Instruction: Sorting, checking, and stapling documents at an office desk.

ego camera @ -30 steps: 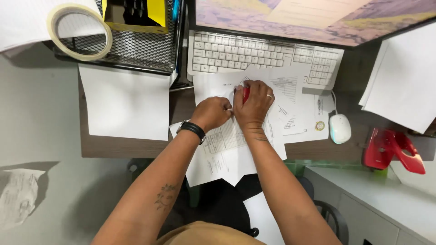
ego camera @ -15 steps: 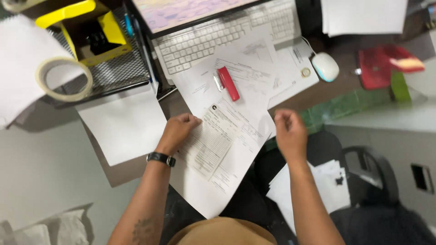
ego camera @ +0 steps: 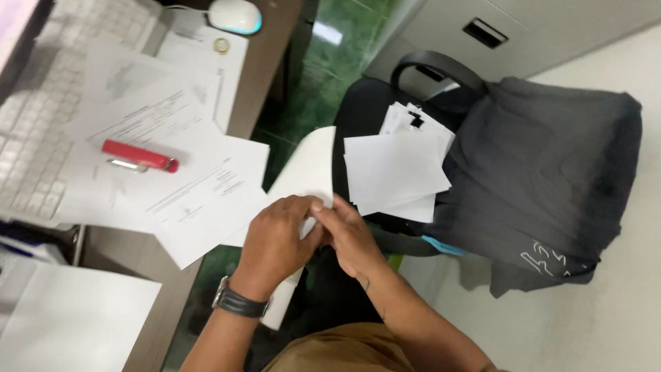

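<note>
A bent white paper sheet (ego camera: pixel 306 172) is gripped at its near edge by the left hand (ego camera: pixel 275 241) and the right hand (ego camera: pixel 348 234), both closed on it, just right of the brown desk edge (ego camera: pixel 265 76). A red stapler (ego camera: pixel 140 156) is seen left on printed papers (ego camera: pixel 172 193). More white sheets (ego camera: pixel 396 172) lie right, on a black chair (ego camera: pixel 427 76).
</note>
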